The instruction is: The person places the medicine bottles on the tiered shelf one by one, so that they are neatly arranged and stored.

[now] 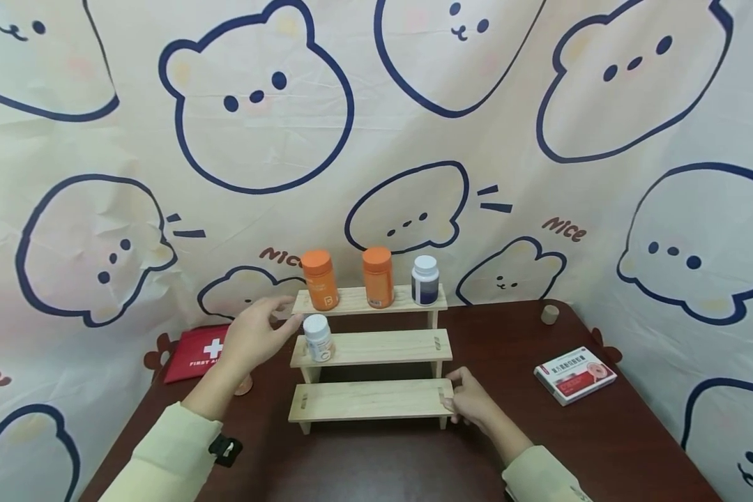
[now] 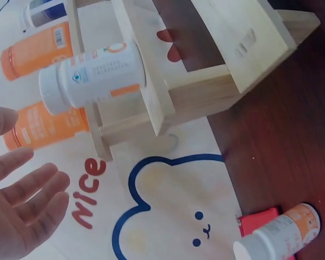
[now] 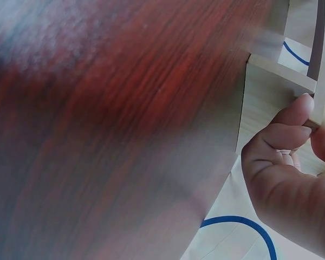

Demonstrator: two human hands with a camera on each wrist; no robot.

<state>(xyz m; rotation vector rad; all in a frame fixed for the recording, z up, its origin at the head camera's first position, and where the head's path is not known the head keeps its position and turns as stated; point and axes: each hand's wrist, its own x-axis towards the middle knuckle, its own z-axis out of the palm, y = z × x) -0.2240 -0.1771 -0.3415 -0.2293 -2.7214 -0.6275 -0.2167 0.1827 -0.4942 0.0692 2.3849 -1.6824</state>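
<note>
A three-step wooden rack (image 1: 370, 401) stands on the dark table. Its top step carries two orange bottles (image 1: 320, 281) and a white-capped bottle with a dark label (image 1: 424, 281). On the left end of the middle step stands a white pill bottle (image 1: 318, 339). My left hand (image 1: 260, 335) is beside that bottle; in the left wrist view its fingers are spread, relaxed and apart from the bottles. At the lowest step's right end, my right hand (image 1: 472, 399) pinches the board's edge between thumb and fingers, as the right wrist view shows (image 3: 290, 157).
A red first aid pouch (image 1: 188, 354) lies at the table's left. Another white bottle (image 2: 281, 235) stands near it, mostly hidden by my left arm in the head view. To the right are a medicine box (image 1: 575, 375) and a small round beige piece (image 1: 549, 315). Patterned cloth hangs behind.
</note>
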